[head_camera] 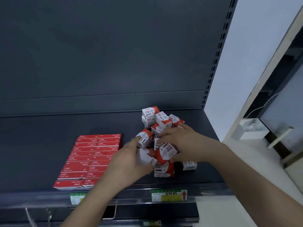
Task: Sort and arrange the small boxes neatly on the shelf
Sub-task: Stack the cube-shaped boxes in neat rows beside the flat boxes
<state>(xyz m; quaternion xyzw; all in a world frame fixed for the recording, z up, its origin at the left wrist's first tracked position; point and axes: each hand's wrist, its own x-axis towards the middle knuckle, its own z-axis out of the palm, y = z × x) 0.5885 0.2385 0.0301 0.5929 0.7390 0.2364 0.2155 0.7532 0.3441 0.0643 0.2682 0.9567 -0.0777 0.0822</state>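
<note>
Many red-white paper-clip boxes (162,120) jumbled; left hand (129,161) grips one, right hand (182,140) grips another.

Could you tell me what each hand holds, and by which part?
Left hand grips a white-faced box by its side; right hand grips a tilted red box across its end.

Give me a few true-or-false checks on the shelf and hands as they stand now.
1. The paper clip boxes lie in a jumbled heap. True.
2. The flat red boxes are scattered. False: they lie in two neat columns.
3. The left hand and right hand are both on the heap. True.
4. The heap sits left of the flat red boxes. False: it sits to their right.
</note>
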